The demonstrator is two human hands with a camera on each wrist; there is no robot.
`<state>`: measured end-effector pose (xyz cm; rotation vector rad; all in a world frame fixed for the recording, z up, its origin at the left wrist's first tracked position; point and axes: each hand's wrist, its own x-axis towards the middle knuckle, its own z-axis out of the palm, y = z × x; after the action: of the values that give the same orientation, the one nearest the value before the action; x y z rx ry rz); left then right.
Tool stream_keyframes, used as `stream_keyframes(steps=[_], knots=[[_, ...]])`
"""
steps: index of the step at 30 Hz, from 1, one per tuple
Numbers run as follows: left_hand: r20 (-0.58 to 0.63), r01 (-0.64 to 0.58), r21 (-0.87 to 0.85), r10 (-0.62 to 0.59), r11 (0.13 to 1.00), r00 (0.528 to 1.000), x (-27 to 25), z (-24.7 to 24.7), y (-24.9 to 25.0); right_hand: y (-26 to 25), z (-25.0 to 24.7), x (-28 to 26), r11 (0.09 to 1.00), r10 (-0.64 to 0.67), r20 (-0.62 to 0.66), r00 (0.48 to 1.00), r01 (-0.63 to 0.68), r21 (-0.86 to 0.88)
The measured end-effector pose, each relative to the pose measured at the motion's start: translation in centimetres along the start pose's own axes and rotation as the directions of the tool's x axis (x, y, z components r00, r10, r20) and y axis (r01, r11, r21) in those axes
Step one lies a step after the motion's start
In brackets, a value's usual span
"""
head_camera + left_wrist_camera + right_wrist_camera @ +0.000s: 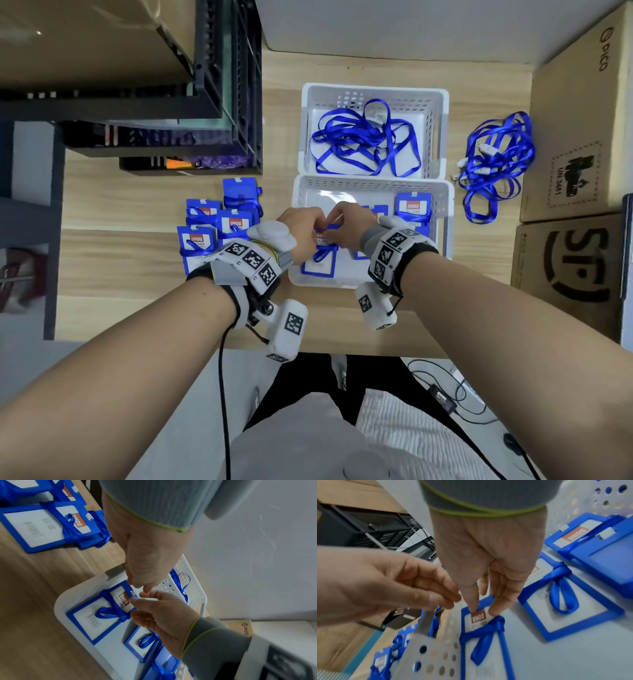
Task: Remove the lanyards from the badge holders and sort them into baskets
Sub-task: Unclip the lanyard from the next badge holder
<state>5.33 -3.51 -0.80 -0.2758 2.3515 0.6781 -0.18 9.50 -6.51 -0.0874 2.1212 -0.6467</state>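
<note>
A blue badge holder [319, 255] with a blue lanyard [488, 635] wrapped and knotted round it lies in the near white basket [373, 181]. My right hand [483, 610] pinches the holder's top edge, just above the red UHOO label. My left hand [140, 586] hovers at the same top corner with loosely curled fingers. I cannot tell whether it grips anything. The far white basket [376, 89] contains loose blue lanyards [363, 144]. Other wrapped holders [565, 601] lie beside the held one in the near basket.
Several wrapped badge holders [236, 222] are piled on the wooden table left of the baskets. A heap of loose lanyards [496, 161] lies to the right. Cardboard boxes [582, 137] line the right edge, and a black rack [171, 102] stands at the back left.
</note>
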Motion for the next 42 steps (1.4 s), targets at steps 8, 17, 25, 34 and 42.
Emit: stream_keyframes(steps=[8, 17, 25, 34, 42], knots=[[-0.196, -0.008, -0.162, -0.024, 0.987, 0.98, -0.7, -0.3, -1.0, -0.4, -1.7, -1.4, 0.995, -0.076, -0.021, 0.997, 0.074, -0.067], [-0.219, -0.155, -0.716, -0.007, 0.68, 0.976, -4.5, -7.3, 5.3, -4.1, -13.2, -10.4, 0.891, -0.37, -0.379, 0.848, 0.439, 0.114], [-0.375, -0.326, -0.761, 0.029, 0.561, 0.927, -7.7, -13.4, 10.0, -7.5, -17.6, -16.5, 0.805, -0.587, -0.413, 0.696, 0.556, -0.206], [-0.35, -0.384, -0.739, 0.172, 0.554, 0.921, -9.1, -14.4, 11.8, -8.8, -18.8, -16.5, 0.812, -0.581, -0.531, 0.617, 0.481, -0.331], [-0.383, -0.424, -0.685, 0.203, 0.593, 0.901, -9.0, -14.7, 12.3, -9.3, -19.0, -15.6, 0.838, -0.545, -0.538, 0.643, 0.413, -0.356]])
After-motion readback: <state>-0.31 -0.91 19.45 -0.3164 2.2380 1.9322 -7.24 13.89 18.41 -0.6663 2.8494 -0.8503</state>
